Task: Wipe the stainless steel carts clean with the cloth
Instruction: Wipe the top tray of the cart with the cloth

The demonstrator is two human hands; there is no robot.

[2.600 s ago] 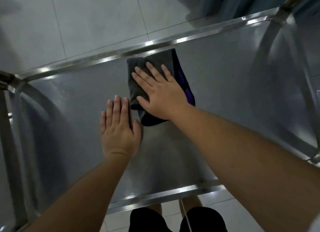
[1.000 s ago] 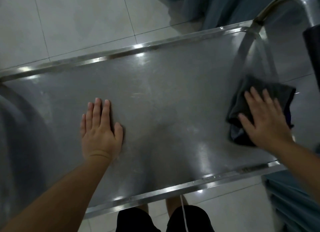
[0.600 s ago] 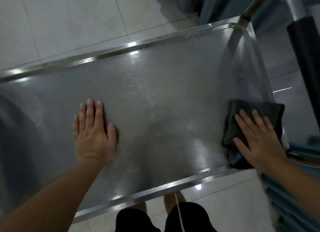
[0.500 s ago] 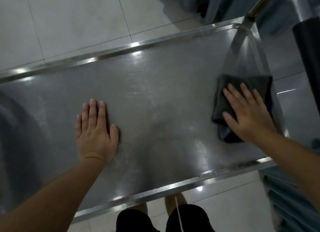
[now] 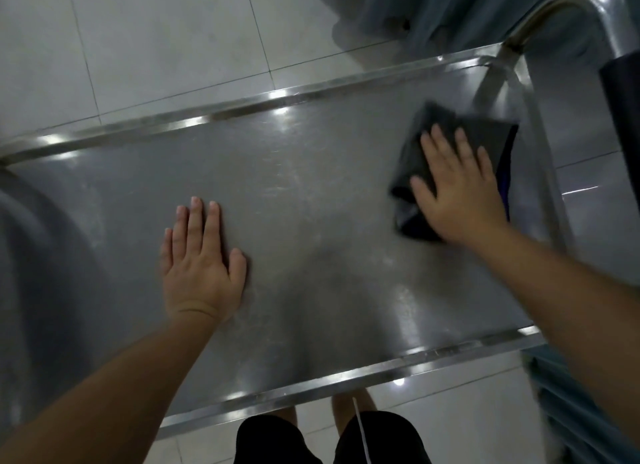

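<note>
A person is pressing a folded dark cloth [image 5: 450,141] flat against the top shelf of a stainless steel cart [image 5: 311,193] with the right hand [image 5: 457,190], fingers straight and spread, near the shelf's far right corner beside the cart's curved handle [image 5: 588,10]. The left hand [image 5: 199,266] is resting palm-down on bare steel well apart from it, fingers straight and together, holding nothing.
</note>
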